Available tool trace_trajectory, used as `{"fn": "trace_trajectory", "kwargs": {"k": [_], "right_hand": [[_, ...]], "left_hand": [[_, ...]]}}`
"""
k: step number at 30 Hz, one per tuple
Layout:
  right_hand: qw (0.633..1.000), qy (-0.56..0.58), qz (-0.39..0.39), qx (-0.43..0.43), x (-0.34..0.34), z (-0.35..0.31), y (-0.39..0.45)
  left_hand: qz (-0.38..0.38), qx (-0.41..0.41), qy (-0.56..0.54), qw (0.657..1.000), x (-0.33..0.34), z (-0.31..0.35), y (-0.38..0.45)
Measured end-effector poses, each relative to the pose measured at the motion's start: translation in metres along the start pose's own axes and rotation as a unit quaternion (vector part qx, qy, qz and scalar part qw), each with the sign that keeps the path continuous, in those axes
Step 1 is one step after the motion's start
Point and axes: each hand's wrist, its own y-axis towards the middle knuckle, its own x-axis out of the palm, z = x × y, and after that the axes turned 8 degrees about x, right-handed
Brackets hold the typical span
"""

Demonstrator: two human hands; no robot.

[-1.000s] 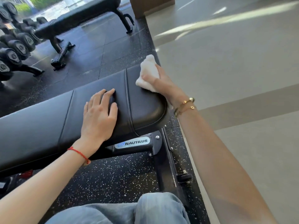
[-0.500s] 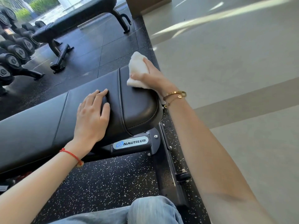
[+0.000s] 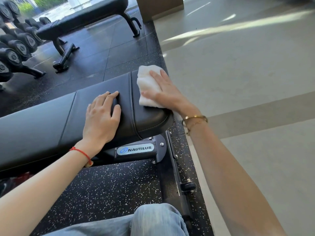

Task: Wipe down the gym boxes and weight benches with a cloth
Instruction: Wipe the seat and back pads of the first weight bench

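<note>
On one bench (image 3: pixel 42 123), two hands (flat): one cloth (image 3: pixel 148 86).

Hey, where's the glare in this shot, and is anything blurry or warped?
Head view: sunlight streaks glare across the pale floor top right; the bench pad shows a soft sheen; both hands and the cloth look sharp; wide-angle lens bends the floor lines near the frame edges.

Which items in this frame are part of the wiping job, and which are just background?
In the job: white cloth, near bench, right hand pressing the cloth, left hand resting on the pad.

Background: far bench, dumbbell rack, brown box.
</note>
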Motion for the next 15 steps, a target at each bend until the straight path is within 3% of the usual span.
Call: {"fn": "trace_trajectory", "kwargs": {"k": [5,10,15], "right_hand": [[0.988,-0.113,0.028,-0.106,0.004,0.005,-0.017],[0.912,-0.328,0.055,-0.239,0.017,0.011,-0.074],[0.833,-0.490,0.066,-0.249,0.032,0.015,-0.093]], "left_hand": [[0.011,-0.005,0.002,1.000,0.003,-0.004,0.001],[-0.006,-0.023,0.000,1.000,0.002,-0.001,0.001],[-0.048,0.021,-0.064,0.997,-0.012,-0.020,-0.001]]}}
